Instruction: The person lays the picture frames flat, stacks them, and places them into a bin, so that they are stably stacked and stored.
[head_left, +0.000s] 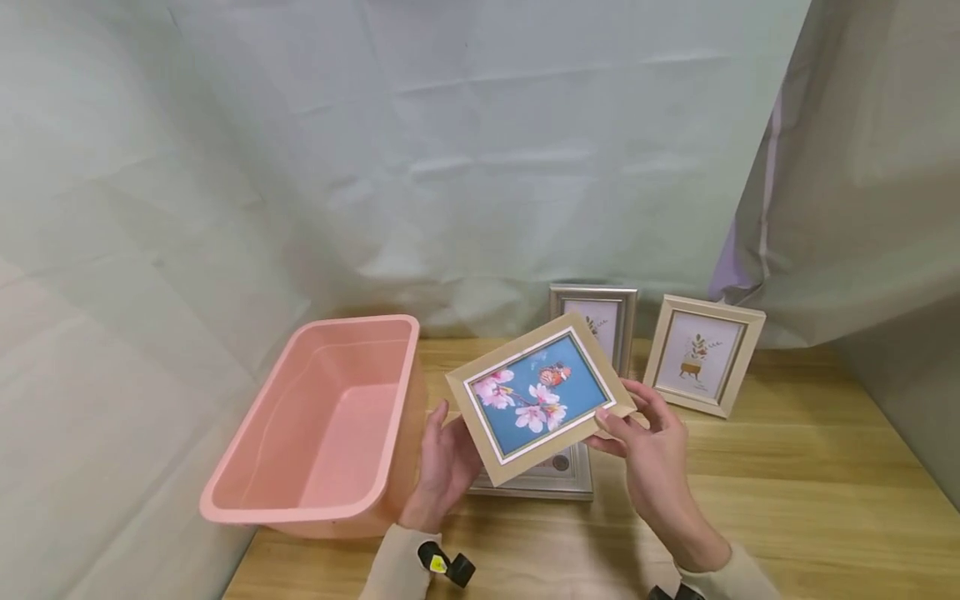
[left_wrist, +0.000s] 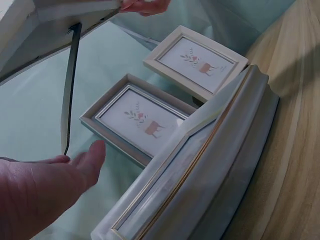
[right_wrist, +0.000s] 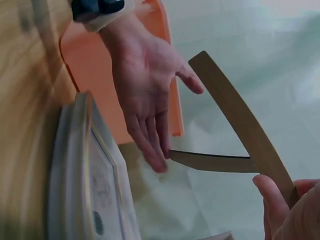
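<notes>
A gold picture frame with a photo of pink blossoms and a butterfly is held tilted above the table. My right hand pinches its right corner, thumb on the front and fingers behind. Out from the frame's back juts a support leg. My left hand is under the frame's left side, fingers extended and palm up; its fingertips are at the leg's free end, apparently touching it. Below the held frame lies a stack of silver frames, partly hidden in the head view.
A pink plastic basin stands on the left of the wooden table. At the back right, a silver frame and a light gold frame stand upright with plant pictures. Pale cloth hangs behind.
</notes>
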